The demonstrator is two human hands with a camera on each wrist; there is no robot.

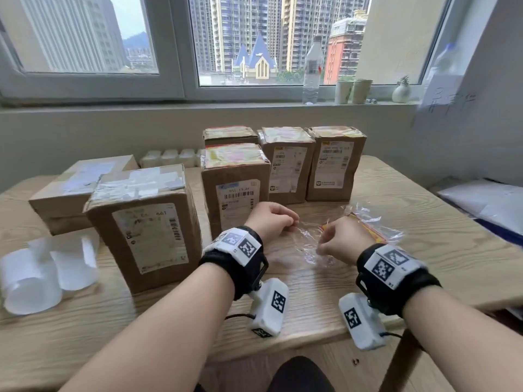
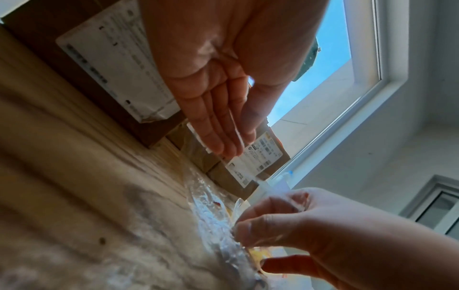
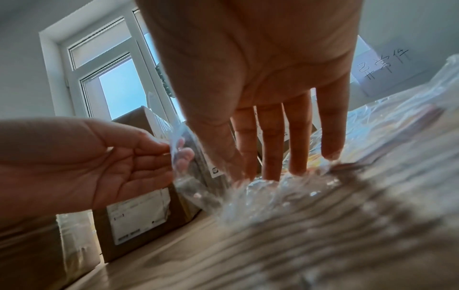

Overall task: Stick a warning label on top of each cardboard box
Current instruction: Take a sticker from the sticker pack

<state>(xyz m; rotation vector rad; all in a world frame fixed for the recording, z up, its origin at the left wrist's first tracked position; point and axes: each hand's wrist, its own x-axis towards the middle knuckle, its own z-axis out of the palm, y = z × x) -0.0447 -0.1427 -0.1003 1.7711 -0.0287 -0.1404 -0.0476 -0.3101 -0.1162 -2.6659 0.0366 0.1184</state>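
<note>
Both pinch label bag (image 1: 370, 224) edge: left hand (image 1: 270, 219), right hand (image 1: 343, 240)

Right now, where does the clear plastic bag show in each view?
Head: plastic bag at centre, lying on the table.
Left wrist: lower centre.
Right wrist: lower centre.
Shared landmark: the left hand pinching its edge.

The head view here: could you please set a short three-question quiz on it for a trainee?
1. True or false: the left hand pinches the clear crinkled plastic bag.
2. How many brown cardboard boxes carry a yellow-and-red warning label on top?
3. On the grey windowsill stands: A a clear plastic bottle, B a kettle, C a lamp?
Key: 1 true; 2 four; 3 A.
</note>
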